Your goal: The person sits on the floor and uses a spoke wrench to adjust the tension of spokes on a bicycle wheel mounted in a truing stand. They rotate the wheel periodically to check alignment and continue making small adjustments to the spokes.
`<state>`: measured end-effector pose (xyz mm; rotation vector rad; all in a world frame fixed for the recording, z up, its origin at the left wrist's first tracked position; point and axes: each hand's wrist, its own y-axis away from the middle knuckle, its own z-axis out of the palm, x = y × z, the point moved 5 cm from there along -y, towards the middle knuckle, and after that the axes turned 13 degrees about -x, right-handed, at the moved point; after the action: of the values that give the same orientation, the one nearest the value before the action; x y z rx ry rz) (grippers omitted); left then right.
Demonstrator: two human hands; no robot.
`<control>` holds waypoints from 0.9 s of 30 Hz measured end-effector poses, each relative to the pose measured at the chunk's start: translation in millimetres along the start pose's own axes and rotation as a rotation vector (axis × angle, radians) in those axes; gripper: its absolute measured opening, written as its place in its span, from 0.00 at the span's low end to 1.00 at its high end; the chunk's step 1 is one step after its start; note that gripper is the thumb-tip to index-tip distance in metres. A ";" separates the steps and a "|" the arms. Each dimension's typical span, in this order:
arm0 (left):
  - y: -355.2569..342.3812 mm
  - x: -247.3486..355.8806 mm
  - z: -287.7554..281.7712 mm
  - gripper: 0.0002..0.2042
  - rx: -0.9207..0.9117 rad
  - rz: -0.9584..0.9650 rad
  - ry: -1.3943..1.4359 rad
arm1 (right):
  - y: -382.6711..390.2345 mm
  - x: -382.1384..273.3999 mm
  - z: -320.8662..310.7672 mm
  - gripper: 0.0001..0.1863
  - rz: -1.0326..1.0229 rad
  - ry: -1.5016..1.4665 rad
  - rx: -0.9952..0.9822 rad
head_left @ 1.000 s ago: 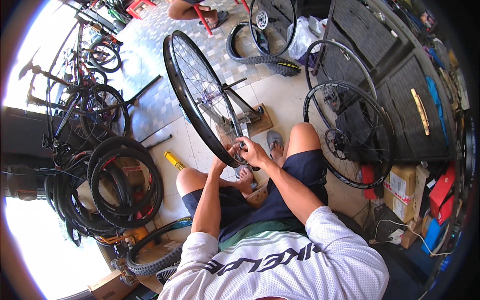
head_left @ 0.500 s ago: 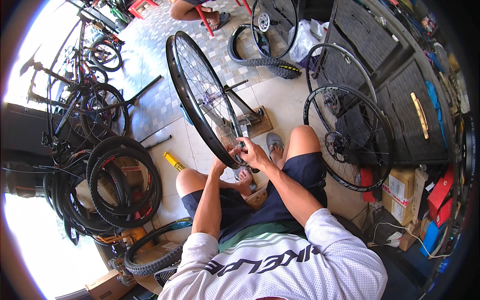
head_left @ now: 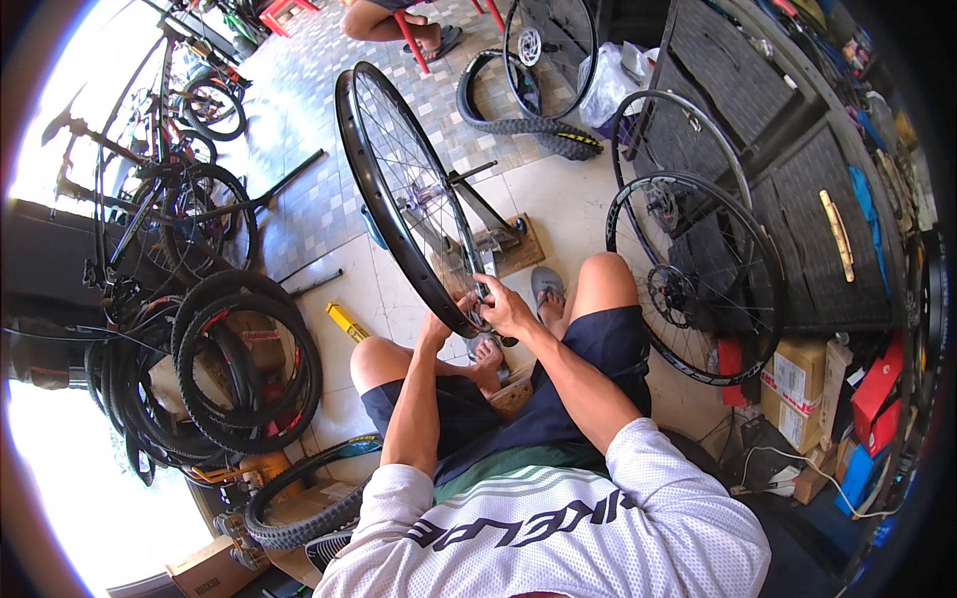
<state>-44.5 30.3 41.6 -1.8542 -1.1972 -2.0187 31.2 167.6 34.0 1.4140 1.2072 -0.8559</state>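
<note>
A bicycle wheel (head_left: 382,221) with a black rim and no tyre stands upright in front of me, mounted in a wheel-truing stand (head_left: 482,207) on a wooden block (head_left: 526,245). Both my hands are at the rim's near lower part. My left hand (head_left: 436,327) is at the left of the rim, its fingers curled in among the spokes and partly hidden by the rim. On the other side, my right hand (head_left: 506,310) is closed with thumb and fingers pinched close to the spoke ends. A small dark thing shows at its fingertips, too small to name.
Two bare wheels (head_left: 688,371) lean on a dark cabinet (head_left: 812,234) at right. Several tyres (head_left: 249,374) hang at left beside parked bicycles (head_left: 159,179). A yellow box (head_left: 346,322) lies on the floor. Farther off are tyres (head_left: 558,138) and a seated person's leg (head_left: 374,22).
My view has shifted very slightly. Both hands stay at the same part of the rim, and the wheel looks almost unmoved.
</note>
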 end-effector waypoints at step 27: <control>-25.3 -33.9 13.9 0.17 0.098 -0.034 0.353 | 6.5 23.2 -30.9 0.19 0.171 -0.132 0.152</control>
<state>-41.2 42.8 -1.1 -1.3674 -1.2053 -2.1451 39.8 203.1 20.0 1.5328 0.9235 -0.9211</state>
